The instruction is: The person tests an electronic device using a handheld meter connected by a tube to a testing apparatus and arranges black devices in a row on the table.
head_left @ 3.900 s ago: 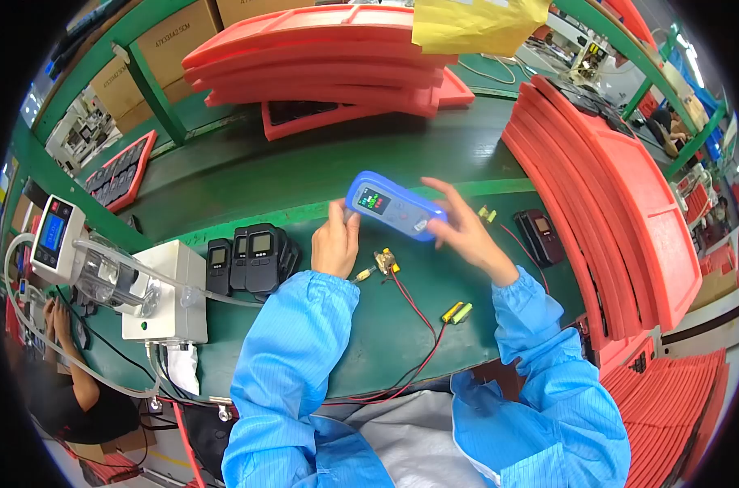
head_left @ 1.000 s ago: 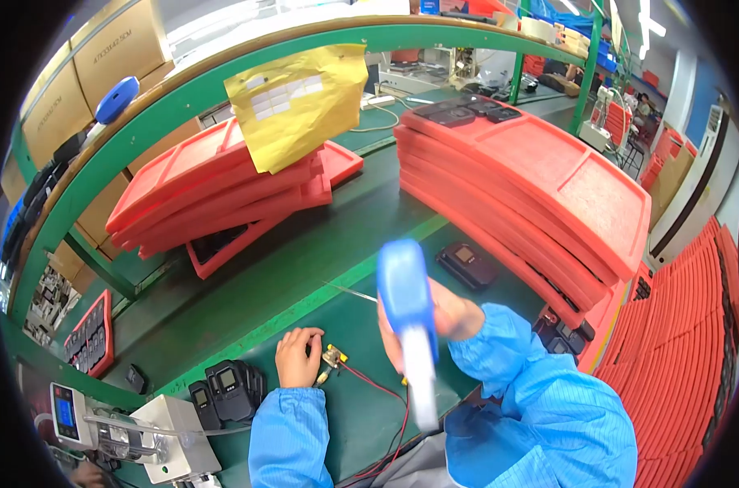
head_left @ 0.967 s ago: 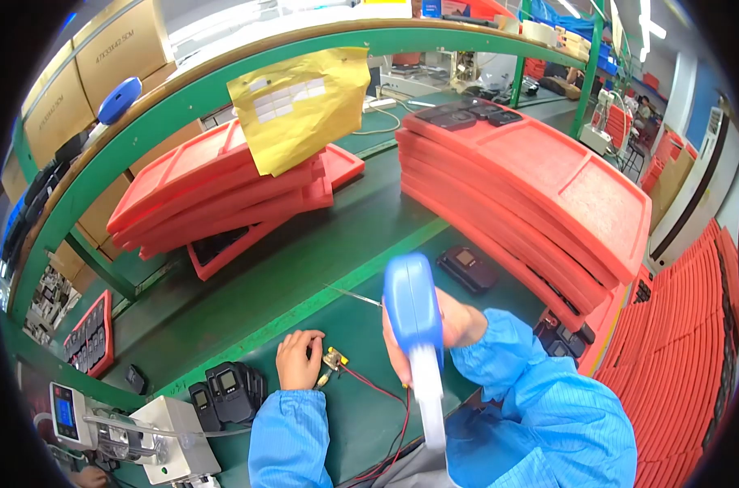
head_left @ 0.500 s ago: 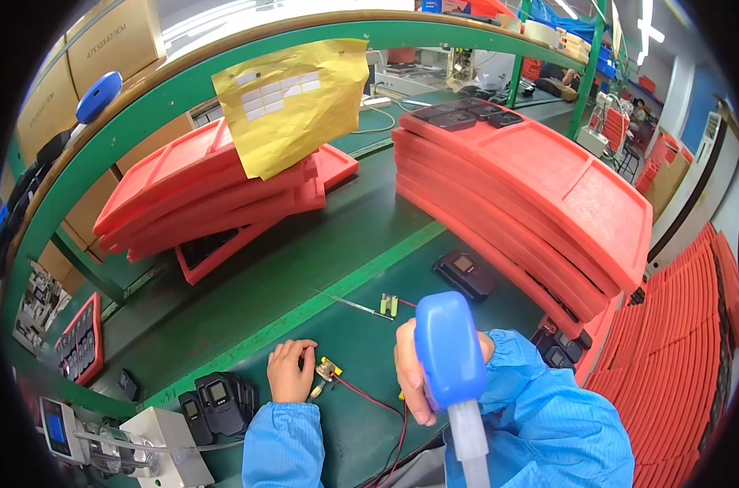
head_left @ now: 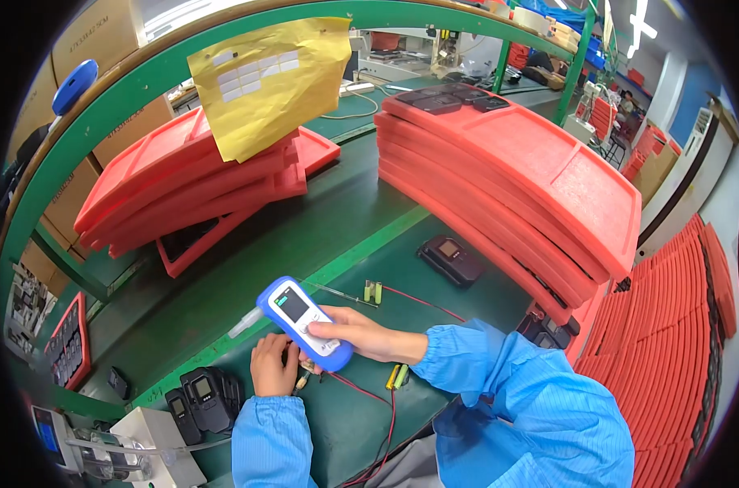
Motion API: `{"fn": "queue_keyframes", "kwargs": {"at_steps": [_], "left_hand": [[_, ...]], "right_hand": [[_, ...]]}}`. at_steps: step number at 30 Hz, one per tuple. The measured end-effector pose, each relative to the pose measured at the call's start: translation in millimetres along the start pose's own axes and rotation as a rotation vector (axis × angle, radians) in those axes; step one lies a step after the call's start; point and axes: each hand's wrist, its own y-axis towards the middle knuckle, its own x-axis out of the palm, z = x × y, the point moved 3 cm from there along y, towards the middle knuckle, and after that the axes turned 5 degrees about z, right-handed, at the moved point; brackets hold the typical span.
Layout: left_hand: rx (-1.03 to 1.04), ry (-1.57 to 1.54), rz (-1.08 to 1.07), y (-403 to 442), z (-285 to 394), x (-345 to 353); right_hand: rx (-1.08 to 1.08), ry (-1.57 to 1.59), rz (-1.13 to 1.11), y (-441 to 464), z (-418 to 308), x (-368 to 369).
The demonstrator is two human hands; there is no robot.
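A blue and white handheld device (head_left: 298, 317) with a lit screen is held in my right hand (head_left: 355, 332), the thumb lying on its buttons. Its clear mouthpiece (head_left: 245, 323) points to the left. Just below the device, my left hand (head_left: 273, 365) rests on the green bench, its fingers bent and partly behind the device; what they hold, if anything, is hidden. Beside it lies a small wired part (head_left: 303, 380), partly covered. Green cells (head_left: 373, 293) and a thin metal rod (head_left: 337, 293) lie farther back. More cells (head_left: 397, 376) sit near the front edge with red wires.
Red trays are stacked at the left (head_left: 198, 183) and right (head_left: 500, 179). Black devices (head_left: 203, 398) stand left of my left hand, beside a white box (head_left: 154, 443) with tubing. Another black device (head_left: 450, 259) lies by the right stack. A yellow sheet (head_left: 272, 89) hangs from the shelf.
My right hand has swung the blue device left and turned it, so its screen now shows and its mouthpiece points left. The view has shifted slightly. My left hand stays on the bench.
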Motion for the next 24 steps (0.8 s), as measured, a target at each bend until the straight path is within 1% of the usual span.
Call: {"fn": "queue_keyframes", "kwargs": {"at_steps": [2, 3, 6, 10, 11, 14, 15, 18, 19, 21, 22, 24], "left_hand": [[0.032, 0.05, -0.007, -2.3, 1.1, -4.1], [0.03, 0.05, -0.009, -4.0, 2.8, -7.4], [-0.121, -0.063, -0.163, -7.8, 6.4, -13.6], [-0.066, -0.052, -0.232, -8.9, 8.2, -14.0], [-0.068, -0.05, -0.232, -9.8, 9.0, -14.8], [-0.108, -0.05, -0.362, -9.6, 18.7, -13.1], [-0.108, -0.049, -0.362, -10.5, 22.1, -10.9], [0.092, -0.143, -0.358, -14.9, 40.7, -1.1], [0.09, -0.14, -0.36, -17.1, 46.6, 2.3], [0.256, -0.162, -0.328, -22.3, 65.1, 7.7], [0.246, -0.157, -0.33, -24.2, 71.2, 10.2], [0.311, -0.151, -0.348, -27.1, 84.7, 13.4]], "right_hand": [[-0.07, -0.1, 0.124, 12.6, 16.5, -16.6], [-0.068, -0.097, 0.125, 15.4, 21.6, -23.4], [-0.054, -0.142, 0.226, 23.5, 26.7, -38.6], [-0.063, -0.17, 0.253, 25.3, 21.1, -40.6], [-0.061, -0.168, 0.251, 26.4, 22.8, -41.1], [-0.054, -0.174, 0.239, 30.5, 25.1, -44.3], [-0.054, -0.174, 0.238, 30.2, 24.9, -44.9], [-0.032, -0.177, 0.234, 29.5, 24.2, -46.0], [-0.03, -0.174, 0.232, 29.3, 24.6, -45.7], [-0.064, -0.175, 0.244, 29.5, 25.5, -44.6], [-0.078, -0.174, 0.246, 30.1, 27.0, -43.3], [-0.068, -0.182, 0.244, 29.3, 26.8, -43.2]]}}
